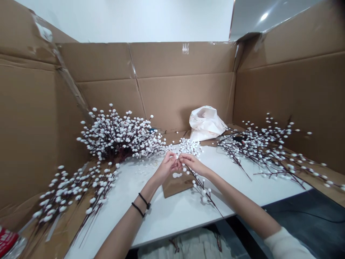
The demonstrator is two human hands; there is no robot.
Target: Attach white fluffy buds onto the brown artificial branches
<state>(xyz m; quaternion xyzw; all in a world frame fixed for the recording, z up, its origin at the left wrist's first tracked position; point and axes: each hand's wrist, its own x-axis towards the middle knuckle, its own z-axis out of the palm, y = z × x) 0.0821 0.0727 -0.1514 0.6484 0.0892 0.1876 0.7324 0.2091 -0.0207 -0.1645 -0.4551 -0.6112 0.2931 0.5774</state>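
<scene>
My left hand [170, 164] and my right hand [192, 163] meet over the middle of the white table, fingertips pinched close together. Between them, a small white berry ball [176, 157] shows at the left fingertips. From my right fingers an artificial berry branch [202, 190] slants down toward the table's front edge, its dark stem dotted with white balls. The exact grip on the stem's tip is partly hidden by the fingers. Under the hands lies a brown cardboard piece [175, 187]. Just beyond them is a pile of loose white balls [189, 146].
A big bunch of white berry branches [118, 135] stands at the back left, with more branches [72, 187] at the front left. Another heap [264, 147] lies right. A white plastic bag [206, 124] sits at the back. Cardboard walls [175, 93] enclose three sides.
</scene>
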